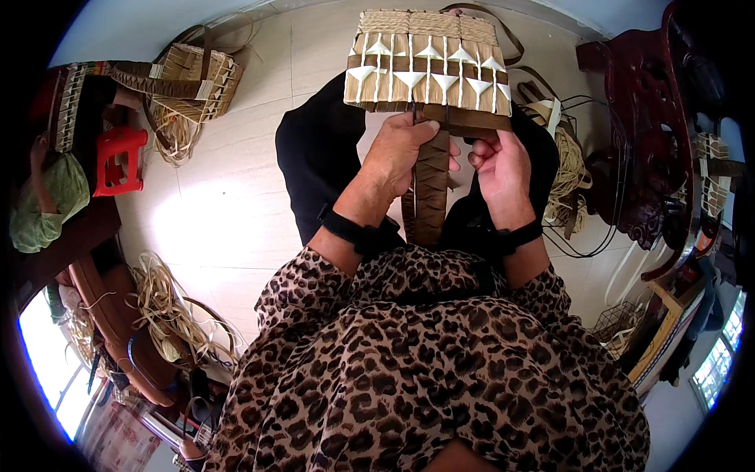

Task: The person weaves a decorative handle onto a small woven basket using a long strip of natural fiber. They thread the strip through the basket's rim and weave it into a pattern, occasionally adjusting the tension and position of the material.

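Observation:
A woven straw basket (429, 63) with white triangle patterns and a rope-like braided edge sits between my knees. A brown wrapped strap (431, 185) hangs from its near edge toward my lap. My left hand (399, 153) is closed round the strap's upper end, thumb pressed on top, close under the basket. My right hand (501, 167) is closed by the brown band (476, 119) along the near edge, its fingers curled with thumb and forefinger near each other. What those right fingers pinch, if anything, is too small to make out. Thin dark strands run beside the strap.
Another basket with a brown handle (200, 79) stands on the floor at far left. Nearby are a red plastic stool (120, 161) and another person in a green garment (55, 200). Loose pale strips (169, 311) lie at left. Carved dark wooden furniture (641, 134) stands at right.

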A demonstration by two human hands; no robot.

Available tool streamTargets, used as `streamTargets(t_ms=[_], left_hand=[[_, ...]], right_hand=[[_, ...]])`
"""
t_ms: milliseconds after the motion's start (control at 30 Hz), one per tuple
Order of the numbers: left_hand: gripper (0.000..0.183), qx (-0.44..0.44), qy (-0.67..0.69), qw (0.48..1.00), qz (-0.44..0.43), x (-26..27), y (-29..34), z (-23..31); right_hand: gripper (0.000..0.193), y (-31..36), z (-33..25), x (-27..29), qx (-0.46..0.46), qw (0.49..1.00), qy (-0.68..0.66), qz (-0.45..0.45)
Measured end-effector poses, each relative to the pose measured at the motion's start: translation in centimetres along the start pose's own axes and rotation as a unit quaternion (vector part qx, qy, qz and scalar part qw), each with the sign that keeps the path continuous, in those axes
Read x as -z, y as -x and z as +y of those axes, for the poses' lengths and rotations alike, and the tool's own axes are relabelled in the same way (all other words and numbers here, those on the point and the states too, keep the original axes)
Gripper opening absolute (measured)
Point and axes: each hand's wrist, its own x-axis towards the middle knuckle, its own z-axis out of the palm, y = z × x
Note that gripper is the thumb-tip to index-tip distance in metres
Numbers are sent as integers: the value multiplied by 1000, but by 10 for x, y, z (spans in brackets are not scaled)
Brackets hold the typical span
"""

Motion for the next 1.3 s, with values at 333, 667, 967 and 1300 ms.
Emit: streamTargets(t_ms=[333,667,967,1300], left_hand=[[20,28,-8,1000,4,2,0,3],[19,27,27,999,-2,2,1,4],[18,11,13,1000,5,6,-2,-2],[19,-38,37,999,15,-1,2,-13]], right_hand=[[28,3,-7,23,0,992,-123,-7],[31,15,-53,-34,227,966,104,-71],[21,22,-20,-30,172,950,251,-67],[24,21,-24,-33,160,956,244,-1]])
